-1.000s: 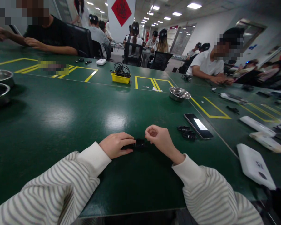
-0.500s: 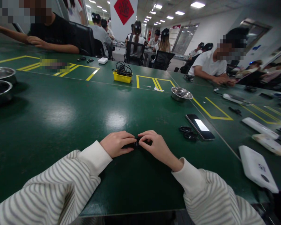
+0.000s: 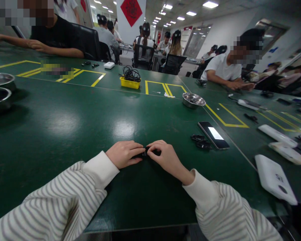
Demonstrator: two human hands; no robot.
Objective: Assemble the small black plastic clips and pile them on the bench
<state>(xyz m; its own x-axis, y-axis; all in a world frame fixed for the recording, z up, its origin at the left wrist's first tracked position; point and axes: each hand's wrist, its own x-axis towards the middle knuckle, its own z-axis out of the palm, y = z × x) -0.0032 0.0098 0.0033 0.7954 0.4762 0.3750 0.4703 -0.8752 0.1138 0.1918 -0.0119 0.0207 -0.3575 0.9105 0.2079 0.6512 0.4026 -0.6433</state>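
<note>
Near the front of the green table (image 3: 90, 130), both hands meet at a small black object (image 3: 144, 153). Its kind is too covered by fingers to make out. My left hand (image 3: 124, 154) lies on the left side, thumb and fingers closed about it. From the right, my right hand (image 3: 167, 157) pinches at the object with thumb and index finger, the other fingers curled. To the right of my hands lie several small black pieces (image 3: 200, 142), beside a phone (image 3: 213, 135) with a lit white patch on its screen.
A steel bowl (image 3: 194, 100) and a yellow box of black cables (image 3: 129, 82) stand farther back. More steel bowls (image 3: 0, 102) are at the left edge. White devices (image 3: 276, 179) lie at the right. A person in white (image 3: 222, 70) sits across the table.
The view has shifted very slightly. My hands stay in nearly the same pose around the small black object.
</note>
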